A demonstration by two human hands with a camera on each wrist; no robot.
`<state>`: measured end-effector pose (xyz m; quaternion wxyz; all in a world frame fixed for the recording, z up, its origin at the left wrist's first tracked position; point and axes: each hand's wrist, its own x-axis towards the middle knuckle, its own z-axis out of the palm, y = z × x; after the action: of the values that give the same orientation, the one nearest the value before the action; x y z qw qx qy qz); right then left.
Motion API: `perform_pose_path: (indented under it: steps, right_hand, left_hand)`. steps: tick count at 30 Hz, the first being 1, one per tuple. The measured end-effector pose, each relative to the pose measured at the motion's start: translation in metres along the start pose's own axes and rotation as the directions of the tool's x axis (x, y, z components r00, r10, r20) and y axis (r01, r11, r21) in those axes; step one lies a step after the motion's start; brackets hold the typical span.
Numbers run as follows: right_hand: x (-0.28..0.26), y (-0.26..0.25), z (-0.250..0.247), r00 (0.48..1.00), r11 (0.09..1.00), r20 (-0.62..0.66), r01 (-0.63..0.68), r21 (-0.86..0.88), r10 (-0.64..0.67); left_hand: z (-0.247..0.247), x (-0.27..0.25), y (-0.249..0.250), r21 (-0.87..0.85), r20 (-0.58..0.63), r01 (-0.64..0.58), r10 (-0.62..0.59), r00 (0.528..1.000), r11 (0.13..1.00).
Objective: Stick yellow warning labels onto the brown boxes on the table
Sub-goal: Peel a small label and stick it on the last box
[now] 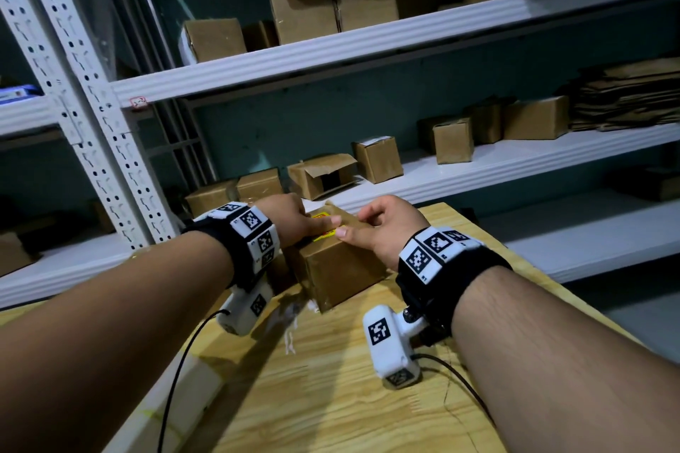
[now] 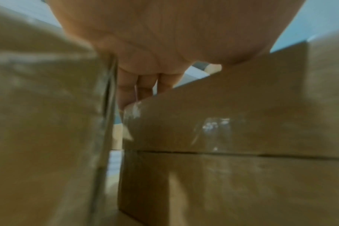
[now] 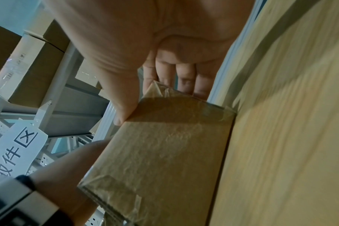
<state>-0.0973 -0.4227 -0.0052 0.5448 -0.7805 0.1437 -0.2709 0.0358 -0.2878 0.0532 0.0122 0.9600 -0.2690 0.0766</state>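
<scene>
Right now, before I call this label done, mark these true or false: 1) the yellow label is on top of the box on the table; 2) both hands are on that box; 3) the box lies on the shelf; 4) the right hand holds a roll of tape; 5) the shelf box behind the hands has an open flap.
1) True: the yellow label lies on top of the brown box.
2) True: the left hand and right hand both press on its top.
3) False: it stands on the wooden table.
4) False: it holds nothing, only touches the box.
5) True: the open box on the shelf shows a dark opening.
</scene>
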Motion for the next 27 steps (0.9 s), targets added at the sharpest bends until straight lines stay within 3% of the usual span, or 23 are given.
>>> perform_pose_path:
  steps: [5, 10, 17, 20, 24, 27]
  right_hand:
    - [-0.002, -0.001, -0.003, 1.0, 1.0, 0.023, -0.01, -0.011, 0.01]
    - [-0.002, 0.0, -0.006, 0.999, 1.0, 0.039, -0.026, 0.009, 0.026]
    - [-0.001, -0.001, -0.003, 0.998, 0.999, 0.06, 0.033, 0.02, -0.034]
    - [-0.003, -0.001, -0.003, 0.997, 0.999, 0.07, 0.027, 0.021, -0.029]
    - [-0.003, -0.001, -0.002, 0.997, 0.999, 0.071, 0.027, 0.028, -0.029]
    - [-0.003, -0.005, -0.002, 0.996, 0.999, 0.088, 0.033, 0.01, -0.033]
  left_hand:
    - [0.003, 0.012, 0.01, 0.061, -0.095, 0.056, -0.05, 0.994, 0.997]
    - [-0.004, 0.008, 0.011, 0.129, -0.102, -0.009, 0.022, 0.995, 0.992]
    - [-0.021, -0.034, -0.007, -0.069, 0.16, 0.008, 0.003, 0.987, 0.998]
    - [-0.021, -0.049, 0.0, -0.096, 0.207, 0.061, -0.04, 0.978, 0.994]
    - [-0.032, -0.061, -0.009, -0.336, 0.085, 0.105, -0.081, 0.993, 0.936]
    - [-0.044, -0.067, -0.046, -0.5, -0.046, 0.165, -0.217, 0.975, 0.85]
